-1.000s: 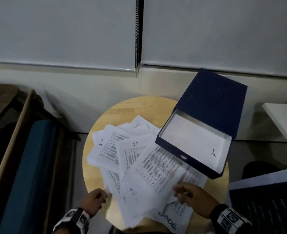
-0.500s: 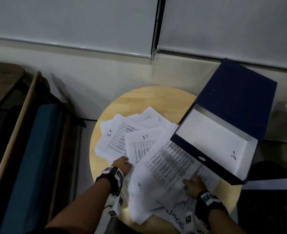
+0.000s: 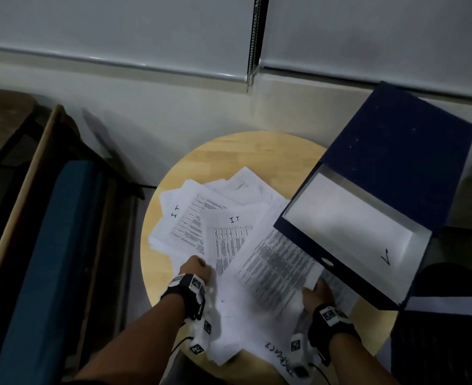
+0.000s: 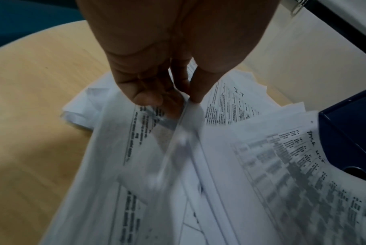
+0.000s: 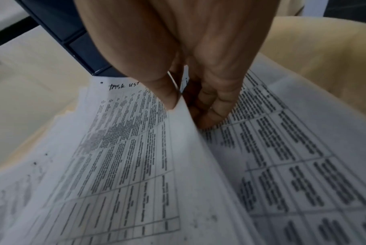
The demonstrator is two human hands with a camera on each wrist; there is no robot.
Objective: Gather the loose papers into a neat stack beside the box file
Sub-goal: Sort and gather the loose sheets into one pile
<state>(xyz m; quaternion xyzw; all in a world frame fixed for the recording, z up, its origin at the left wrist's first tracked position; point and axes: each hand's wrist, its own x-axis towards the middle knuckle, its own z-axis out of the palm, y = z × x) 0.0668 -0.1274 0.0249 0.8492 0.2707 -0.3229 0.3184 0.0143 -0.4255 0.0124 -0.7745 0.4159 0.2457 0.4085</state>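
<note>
Loose printed papers lie fanned over a round wooden table. A dark blue box file stands open at the table's right, its lid raised, a white sheet inside. My left hand pinches the left edge of the sheets, thumb on top and fingers beneath. My right hand pinches the edge of a table-printed sheet headed "task list", thumb above, fingers under it on the sheet below. That sheet is lifted at its right edge, close to the box file's front.
A wood-framed seat with a blue cushion stands left of the table. A cream wall and grey roller blinds are behind it. A dark object with a white sheet sits at the lower right, beside the table.
Both hands have moved forward onto the papers. The left went from the table's near edge to the pile's left side; the right has lifted the edge of the "task list" sheet.
</note>
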